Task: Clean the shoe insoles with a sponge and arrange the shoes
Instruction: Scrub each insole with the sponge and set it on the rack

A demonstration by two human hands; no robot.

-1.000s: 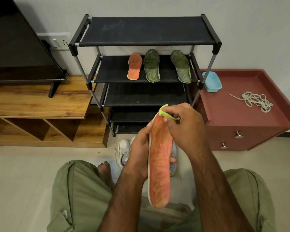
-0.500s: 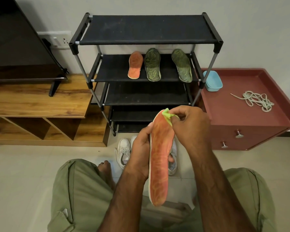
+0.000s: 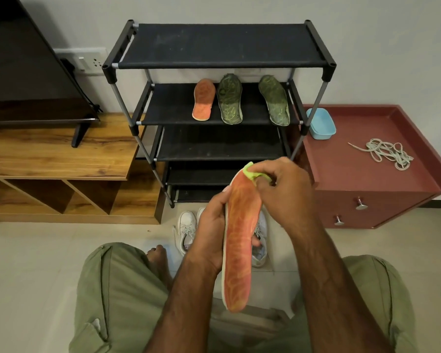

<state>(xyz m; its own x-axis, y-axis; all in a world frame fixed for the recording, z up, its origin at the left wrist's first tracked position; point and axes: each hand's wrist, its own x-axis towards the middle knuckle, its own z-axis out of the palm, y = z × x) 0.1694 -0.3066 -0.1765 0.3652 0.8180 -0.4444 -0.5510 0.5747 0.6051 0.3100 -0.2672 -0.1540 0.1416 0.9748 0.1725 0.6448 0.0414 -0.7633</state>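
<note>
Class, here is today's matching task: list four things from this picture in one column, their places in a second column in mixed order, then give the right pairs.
Things:
1 green insoles
2 laces
3 white shoes
4 sponge

Places:
A pinched in the right hand
B on the floor in front of the rack
C on top of the red cabinet
D on the rack's second shelf

Pairs: 1-D, 2-C, 3-B, 4-A
</note>
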